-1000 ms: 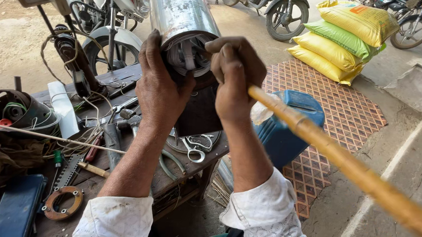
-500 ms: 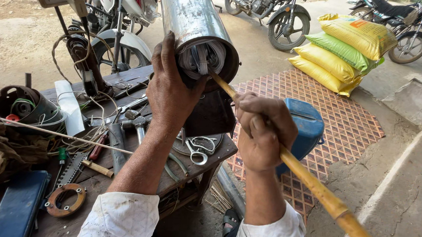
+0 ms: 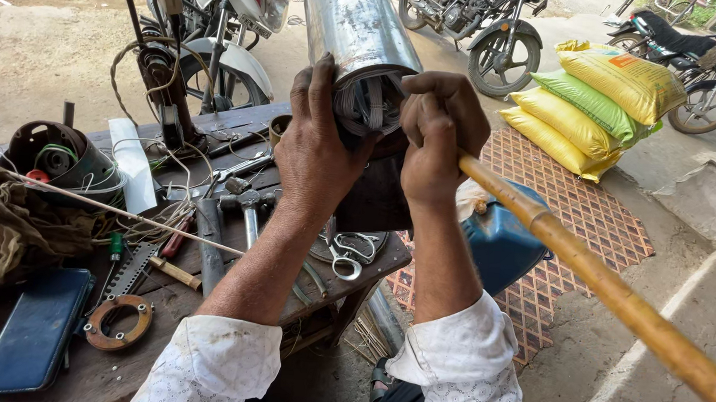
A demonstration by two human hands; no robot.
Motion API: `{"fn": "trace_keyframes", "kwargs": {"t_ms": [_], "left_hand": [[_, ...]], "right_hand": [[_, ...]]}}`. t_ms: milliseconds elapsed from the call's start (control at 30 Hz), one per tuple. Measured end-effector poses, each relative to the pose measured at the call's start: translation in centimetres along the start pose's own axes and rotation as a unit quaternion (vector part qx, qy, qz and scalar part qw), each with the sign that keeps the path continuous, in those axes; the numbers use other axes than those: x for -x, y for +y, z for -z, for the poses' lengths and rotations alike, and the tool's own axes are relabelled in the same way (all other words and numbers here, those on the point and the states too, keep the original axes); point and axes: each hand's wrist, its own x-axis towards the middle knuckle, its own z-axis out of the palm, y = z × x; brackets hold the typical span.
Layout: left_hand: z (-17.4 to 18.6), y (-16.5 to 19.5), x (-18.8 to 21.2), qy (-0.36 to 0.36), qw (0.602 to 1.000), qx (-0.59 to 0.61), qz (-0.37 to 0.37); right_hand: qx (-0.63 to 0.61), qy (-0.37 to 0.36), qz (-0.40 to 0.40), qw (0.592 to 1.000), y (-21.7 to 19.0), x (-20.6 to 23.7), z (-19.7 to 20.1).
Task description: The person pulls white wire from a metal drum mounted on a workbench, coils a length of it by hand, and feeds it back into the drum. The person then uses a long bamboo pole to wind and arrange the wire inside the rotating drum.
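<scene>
Clutter covers the wooden tabletop (image 3: 204, 287) at left: a brown rag (image 3: 9, 225), a blue case (image 3: 31, 330), a hammer (image 3: 246, 202) and scissors (image 3: 346, 254). Above its right end, the left hand (image 3: 316, 145) wraps its fingers around the metal cylinder (image 3: 360, 27), hiding part of the open end. Beside it, the right hand (image 3: 436, 135) closes its fingers on a bamboo stick (image 3: 601, 282). Yellow and green sacks (image 3: 596, 108) lie at far right.

Just one view here, head-mounted, looking down and forward from close range. Left hand (image 3: 315, 153) and right hand (image 3: 436, 135) fill the center, tabletop (image 3: 204, 287) sits at 8 o'clock, parked motorcycles (image 3: 477, 22) at 12.
</scene>
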Motion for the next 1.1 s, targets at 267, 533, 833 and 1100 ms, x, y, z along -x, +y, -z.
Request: {"fn": "trace_keyframes", "kwargs": {"t_ms": [267,533,833,1100], "left_hand": [[0.5,0.4,-0.3,-0.026,0.999,0.009,0.025],[0.2,0.1,-0.2,-0.007,1.000,0.012,0.016],[0.2,-0.2,0.0,-0.028,1.000,0.007,0.009],[0.0,-0.5,0.1,-0.036,0.999,0.004,0.017]], "right_hand": [[0.030,-0.039,-0.085,0.995,-4.9,-0.2,0.3],[-0.023,-0.001,0.057,0.998,-7.8,6.0,1.7],[-0.026,0.033,0.075,0.996,-0.7,0.9,-0.3],[0.044,0.019,-0.011,0.999,1.5,0.2,-0.8]]}}
